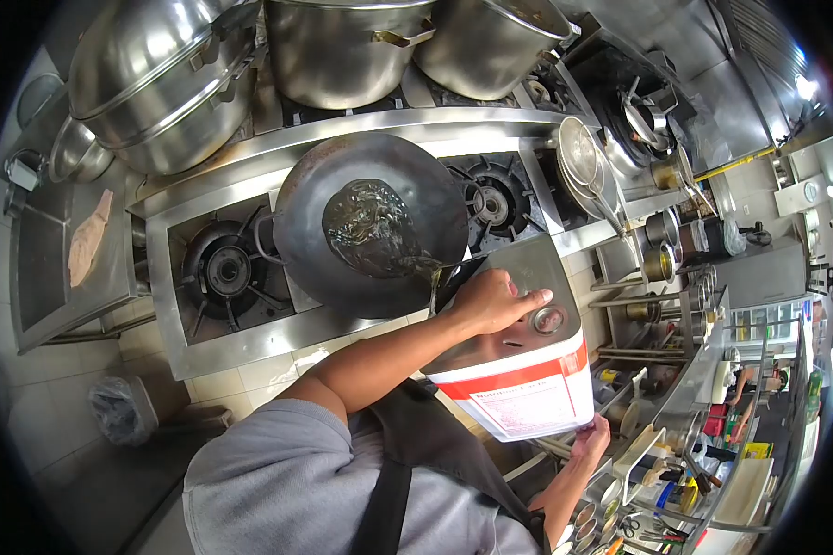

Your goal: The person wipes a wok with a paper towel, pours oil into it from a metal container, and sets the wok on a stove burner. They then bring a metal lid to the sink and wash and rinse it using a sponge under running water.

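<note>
A large metal oil tin (514,393) with a red and white label is tilted towards a big dark wok (310,231). Clear oil (370,227) runs from the tin's corner and pools in the wok, and a thin stream also shows at the wok's near rim. My left hand (495,303) is closed on the top of the tin, its thumb beside a round cap (547,320); the handle under the fingers is hidden. At the tin's lower corner my right hand (590,437) grips the bottom edge, with some fingers out of sight.
Large steel pots (347,55) stand behind the wok. Burners with iron grates flank it, one at left (229,268) and one at right (493,199). Strainers (580,153) lie at the right. A lined bin (125,412) is on the floor. Another person's arm (740,384) shows far right.
</note>
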A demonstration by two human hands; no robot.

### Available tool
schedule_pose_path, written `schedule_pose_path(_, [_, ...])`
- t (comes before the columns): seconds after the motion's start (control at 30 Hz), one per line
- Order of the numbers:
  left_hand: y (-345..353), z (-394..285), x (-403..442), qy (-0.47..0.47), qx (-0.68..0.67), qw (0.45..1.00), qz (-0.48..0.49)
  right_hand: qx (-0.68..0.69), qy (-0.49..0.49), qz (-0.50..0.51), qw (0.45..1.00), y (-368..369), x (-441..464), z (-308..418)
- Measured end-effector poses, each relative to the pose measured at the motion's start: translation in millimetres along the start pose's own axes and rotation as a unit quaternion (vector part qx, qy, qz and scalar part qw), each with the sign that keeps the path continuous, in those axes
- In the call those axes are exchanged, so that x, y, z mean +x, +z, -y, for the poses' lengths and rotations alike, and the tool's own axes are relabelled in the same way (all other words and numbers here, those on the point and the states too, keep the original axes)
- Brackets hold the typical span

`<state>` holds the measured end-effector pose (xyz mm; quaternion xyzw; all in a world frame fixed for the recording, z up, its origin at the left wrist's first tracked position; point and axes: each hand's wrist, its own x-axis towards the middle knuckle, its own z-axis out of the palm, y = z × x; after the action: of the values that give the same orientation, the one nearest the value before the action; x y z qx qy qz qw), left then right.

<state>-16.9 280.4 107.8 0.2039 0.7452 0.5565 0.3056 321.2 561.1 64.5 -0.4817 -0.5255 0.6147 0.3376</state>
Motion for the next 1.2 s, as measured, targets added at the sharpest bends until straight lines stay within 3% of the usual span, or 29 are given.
schedule_pose_path(1.2, [-6.4, 3.8, 0.2, 0.009, -0.006, 0.999, -0.038, -0.006, -0.016, 0.017, 1.0, 1.2, -3.5, 23.3])
